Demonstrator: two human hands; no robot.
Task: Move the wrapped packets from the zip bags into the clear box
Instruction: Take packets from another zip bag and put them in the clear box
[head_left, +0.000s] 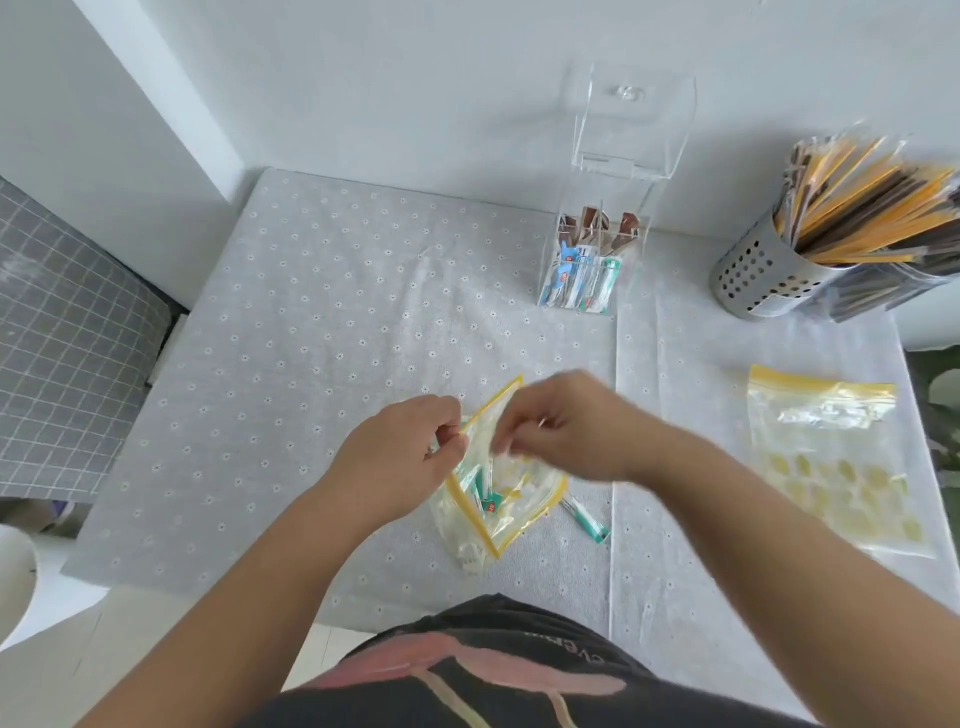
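Note:
A clear zip bag (511, 512) with a yellow zip strip hangs just above the table's near middle, with green-and-white wrapped packets inside. My left hand (410, 447) pinches the left side of its mouth. My right hand (566, 426), blurred, grips the other side of the mouth with curled fingers. One green-and-white packet (587, 519) lies on the cloth just right of the bag. The clear box (595, 260) stands upright at the back, lid raised, holding blue, green and brown packets. A second zip bag (836, 457) lies flat at the right.
A perforated metal holder (758, 275) full of long yellow and brown wrapped sticks stands at the back right. A grey flowered cloth (311, 338) covers the table. A checked grey cushion (62, 364) sits off the left edge. The wall runs close behind the box.

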